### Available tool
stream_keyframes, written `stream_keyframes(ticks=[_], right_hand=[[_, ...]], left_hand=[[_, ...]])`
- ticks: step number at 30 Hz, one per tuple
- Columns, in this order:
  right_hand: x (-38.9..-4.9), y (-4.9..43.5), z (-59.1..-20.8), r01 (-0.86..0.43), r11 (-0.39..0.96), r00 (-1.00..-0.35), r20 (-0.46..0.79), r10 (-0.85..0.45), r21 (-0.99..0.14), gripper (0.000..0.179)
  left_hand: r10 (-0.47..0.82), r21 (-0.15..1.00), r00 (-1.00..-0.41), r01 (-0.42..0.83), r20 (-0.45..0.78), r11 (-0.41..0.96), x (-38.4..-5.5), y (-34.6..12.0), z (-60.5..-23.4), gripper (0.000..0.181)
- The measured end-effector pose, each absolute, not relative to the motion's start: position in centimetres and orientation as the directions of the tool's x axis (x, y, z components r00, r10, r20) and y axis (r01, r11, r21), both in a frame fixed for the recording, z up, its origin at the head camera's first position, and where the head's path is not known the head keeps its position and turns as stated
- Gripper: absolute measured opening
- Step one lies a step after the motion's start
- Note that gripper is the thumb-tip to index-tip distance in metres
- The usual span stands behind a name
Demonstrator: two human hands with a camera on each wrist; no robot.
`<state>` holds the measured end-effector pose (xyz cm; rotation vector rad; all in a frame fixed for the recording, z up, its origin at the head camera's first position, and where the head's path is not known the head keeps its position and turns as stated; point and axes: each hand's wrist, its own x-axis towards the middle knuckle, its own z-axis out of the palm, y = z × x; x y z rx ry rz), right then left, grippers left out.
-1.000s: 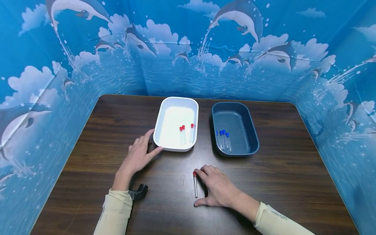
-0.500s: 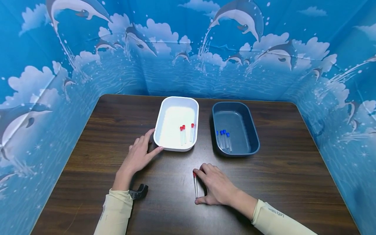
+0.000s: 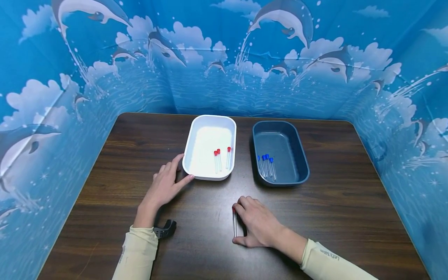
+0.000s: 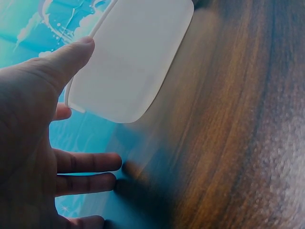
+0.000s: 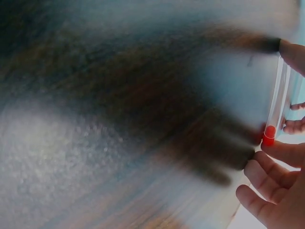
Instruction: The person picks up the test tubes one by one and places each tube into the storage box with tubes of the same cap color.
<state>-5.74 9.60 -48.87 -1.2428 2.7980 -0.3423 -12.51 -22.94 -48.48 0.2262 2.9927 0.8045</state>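
Observation:
My right hand [image 3: 260,223] holds a red-capped glass test tube [image 3: 235,224] lengthwise at the near middle of the table. The thumb is at its bottom end and the index finger at the red cap; in the right wrist view the tube [image 5: 279,95] spans the two. My left hand [image 3: 162,188] touches the near left corner of a white tray [image 3: 201,146] with straight, spread thumb and index finger. The left wrist view has the thumb on the tray's wall [image 4: 133,57], the other fingers off it. Three red-capped tubes [image 3: 219,160] lie inside that tray.
A dark blue tray [image 3: 283,144] stands right of the white one, with several blue-capped tubes [image 3: 267,167] in its near left part. The brown wooden table [image 3: 343,202] ends at a blue dolphin-print cloth [image 3: 196,85] behind and at both sides.
The right thumb has closed up to the tube's bottom end, so that thumb and index finger now hold it. Hand and tube have shifted slightly right. The left hand stays in place.

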Motion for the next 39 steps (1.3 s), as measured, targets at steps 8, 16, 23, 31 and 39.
stream_keyframes(ticks=[8,16,23,31,39], right_hand=[[-5.6,9.5,-48.7,-0.761,0.636,-0.644,0.026,-0.765,-0.124,0.085],[-5.7,9.5,-48.8,-0.778,0.62,-0.627,0.06,-0.777,-0.101,0.081],[-5.9,9.9,-48.8,-0.791,0.604,-0.611,0.084,-0.787,-0.094,0.079],[-6.3,10.5,-48.2,-0.771,0.619,-0.634,0.08,-0.769,-0.151,0.079],[-6.9,11.0,-46.9,-0.747,0.641,-0.66,0.083,-0.747,-0.174,0.077]], left_hand=[[0.151,0.502,-0.988,0.134,0.006,0.854,-12.5,-23.0,-48.4,0.088],[0.153,0.5,-0.988,0.134,0.003,0.855,-12.4,-22.9,-48.4,0.087],[0.155,0.497,-0.988,0.139,0.009,0.856,-12.5,-23.0,-48.5,0.088],[0.153,0.495,-0.988,0.135,0.004,0.858,-12.6,-23.1,-48.4,0.088],[0.147,0.492,-0.989,0.13,0.005,0.861,-12.6,-23.0,-48.7,0.088]])
